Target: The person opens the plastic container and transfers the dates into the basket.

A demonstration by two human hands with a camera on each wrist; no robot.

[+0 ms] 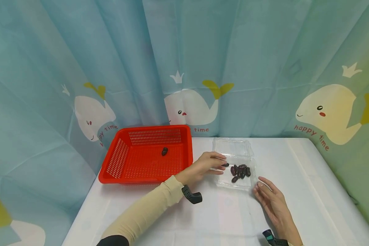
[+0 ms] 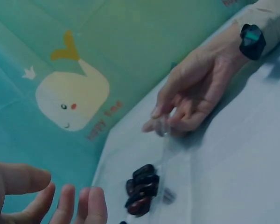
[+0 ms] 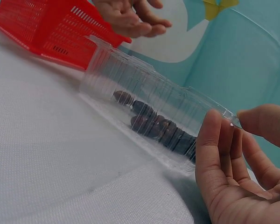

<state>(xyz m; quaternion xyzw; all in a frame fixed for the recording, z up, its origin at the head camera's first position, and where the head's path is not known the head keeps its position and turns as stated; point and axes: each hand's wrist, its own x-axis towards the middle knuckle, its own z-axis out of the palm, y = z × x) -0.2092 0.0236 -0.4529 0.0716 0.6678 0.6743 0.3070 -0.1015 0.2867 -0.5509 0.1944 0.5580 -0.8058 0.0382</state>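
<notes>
A clear plastic box (image 1: 235,186) stands on the white table with its lid (image 1: 232,147) folded back behind it. Several dark, glossy oval fruits that look like dates (image 1: 241,172) lie inside; in the right wrist view the fruits (image 3: 161,126) show through its wall. My right hand (image 1: 273,201) pinches the box's near right rim between thumb and fingers. Over the box's left side is my left hand (image 1: 207,165), fingers loosely bent and spread apart, with one dark fruit (image 1: 226,165) just by the fingertips. In the left wrist view nothing shows between its fingers (image 2: 28,179).
A red perforated basket (image 1: 110,174) stands to the left of the box, with a small bit of dark fruit (image 1: 164,151) on its floor. Behind the table hangs a blue curtain (image 1: 258,68) with whale prints.
</notes>
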